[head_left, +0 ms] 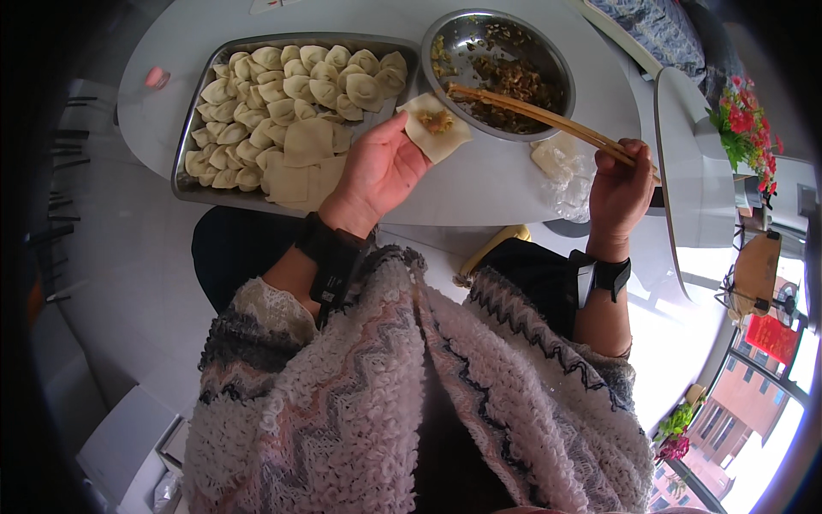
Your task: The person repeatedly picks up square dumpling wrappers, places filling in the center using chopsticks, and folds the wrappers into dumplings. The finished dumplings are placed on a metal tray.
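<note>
My left hand (383, 169) holds a square dumpling wrapper (419, 141) on its fingers, with a small dab of filling (436, 122) in the middle. Gripped in my right hand (620, 190) is a pair of wooden chopsticks (548, 118), their tips at the near left rim of the metal bowl (456, 26). Dark chopped filling (512, 79) lies inside that bowl. Left of it, a metal tray (181, 163) carries rows of folded dumplings (265, 90). Flat wrappers (306, 144) are stacked at the tray's near right part, partly behind my left hand.
A clear plastic bag (567, 182) sits on the white table (479, 193) between the bowl and my right hand. A small pink object (157, 78) rests at the table's far left. To the right are a white chair-like panel (693, 171) and red flowers (743, 120).
</note>
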### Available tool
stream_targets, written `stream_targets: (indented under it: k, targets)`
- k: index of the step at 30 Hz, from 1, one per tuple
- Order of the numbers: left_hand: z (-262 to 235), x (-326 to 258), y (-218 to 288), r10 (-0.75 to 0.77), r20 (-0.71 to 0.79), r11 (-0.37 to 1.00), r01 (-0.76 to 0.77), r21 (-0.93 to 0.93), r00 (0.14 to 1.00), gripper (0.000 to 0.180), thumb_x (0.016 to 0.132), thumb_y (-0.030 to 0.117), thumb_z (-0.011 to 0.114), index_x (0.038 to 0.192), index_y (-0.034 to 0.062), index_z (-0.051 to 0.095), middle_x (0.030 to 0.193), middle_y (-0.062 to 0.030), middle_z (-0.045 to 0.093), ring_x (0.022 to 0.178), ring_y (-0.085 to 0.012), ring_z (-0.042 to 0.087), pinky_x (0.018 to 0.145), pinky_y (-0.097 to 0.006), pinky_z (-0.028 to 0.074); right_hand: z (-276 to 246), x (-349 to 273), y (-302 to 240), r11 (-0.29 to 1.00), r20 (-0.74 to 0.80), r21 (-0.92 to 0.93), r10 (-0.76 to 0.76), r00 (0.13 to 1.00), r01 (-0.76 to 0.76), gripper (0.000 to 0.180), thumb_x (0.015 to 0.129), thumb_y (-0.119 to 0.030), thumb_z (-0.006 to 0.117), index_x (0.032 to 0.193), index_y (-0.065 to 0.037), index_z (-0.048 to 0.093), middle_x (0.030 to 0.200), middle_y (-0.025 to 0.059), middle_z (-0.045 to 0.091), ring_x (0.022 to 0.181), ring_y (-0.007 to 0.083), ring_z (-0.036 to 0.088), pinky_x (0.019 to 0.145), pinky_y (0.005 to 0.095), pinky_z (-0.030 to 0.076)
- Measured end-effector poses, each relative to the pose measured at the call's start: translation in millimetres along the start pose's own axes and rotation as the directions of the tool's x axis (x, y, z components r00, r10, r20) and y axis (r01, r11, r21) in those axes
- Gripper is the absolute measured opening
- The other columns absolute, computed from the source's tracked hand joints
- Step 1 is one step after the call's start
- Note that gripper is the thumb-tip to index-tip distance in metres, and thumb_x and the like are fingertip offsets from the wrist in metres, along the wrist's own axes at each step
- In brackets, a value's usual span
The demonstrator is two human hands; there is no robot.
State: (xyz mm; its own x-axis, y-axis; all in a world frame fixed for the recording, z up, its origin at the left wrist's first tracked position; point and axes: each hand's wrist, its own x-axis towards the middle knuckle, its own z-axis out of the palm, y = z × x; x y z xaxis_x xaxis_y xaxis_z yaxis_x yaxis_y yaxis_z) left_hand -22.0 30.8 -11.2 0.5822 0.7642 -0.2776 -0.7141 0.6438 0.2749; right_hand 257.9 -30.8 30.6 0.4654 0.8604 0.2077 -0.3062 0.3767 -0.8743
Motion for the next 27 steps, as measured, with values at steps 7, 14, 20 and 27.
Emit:
stream_targets:
  k: [7, 14, 20, 27]
  targets:
    - [-0.6, 2.1, 2.2, 0.019, 0.014, 1.000, -0.019, 0.005, 1.000, 0.039, 0.098, 0.019, 0.032, 0.128, -0.0062, 0.037, 0.127, -0.0169, 0.049, 0.119, -0.0269, 0.049, 0.104, -0.040, 0.039, -3.2, -1.5, 11.1, 0.997, -0.057, -0.077, 0.013, 0.998, -0.018, 0.026, 0.099, -0.019, 0.038, 0.086, -0.002, 0.054, 0.083, 0.0086, 0.055, 0.059, 0.0189, 0.056, 0.059, 0.0307, 0.047]
    - [-2.6, 3.0, 1.7, 0.024, 0.002, 1.000, -0.024, -0.007, 1.000, 0.040, 0.098, 0.019, 0.032, 0.128, -0.0067, 0.036, 0.128, -0.0172, 0.048, 0.119, -0.0270, 0.048, 0.105, -0.041, 0.039, -3.2, -3.5, 15.3, 0.997, -0.032, -0.045, 0.056, 0.998, -0.058, 0.026, 0.099, -0.020, 0.038, 0.087, -0.002, 0.053, 0.083, 0.0087, 0.055, 0.060, 0.0185, 0.056, 0.060, 0.0305, 0.047]
    - [-1.8, 2.1, 2.7, 0.022, 0.009, 1.000, -0.022, -0.012, 1.000, 0.040, 0.098, 0.019, 0.032, 0.128, -0.0069, 0.036, 0.129, -0.0176, 0.047, 0.120, -0.0271, 0.048, 0.105, -0.041, 0.038, 1.6, -6.4, 18.4, 0.997, -0.036, -0.014, 0.073, 0.997, -0.073, 0.027, 0.099, -0.020, 0.039, 0.088, -0.001, 0.054, 0.083, 0.0092, 0.055, 0.060, 0.0193, 0.056, 0.060, 0.0301, 0.048]
    - [0.0, 1.3, 2.9, 0.034, -0.018, 0.999, -0.034, -0.013, 0.999, 0.040, 0.098, 0.020, 0.032, 0.129, -0.0060, 0.036, 0.129, -0.0171, 0.047, 0.120, -0.0267, 0.048, 0.105, -0.040, 0.038, 6.6, -7.6, 21.8, 0.999, -0.073, -0.016, 0.048, 0.996, -0.050, 0.026, 0.098, -0.020, 0.039, 0.089, 0.000, 0.054, 0.083, 0.0096, 0.056, 0.061, 0.0195, 0.057, 0.063, 0.0300, 0.049]
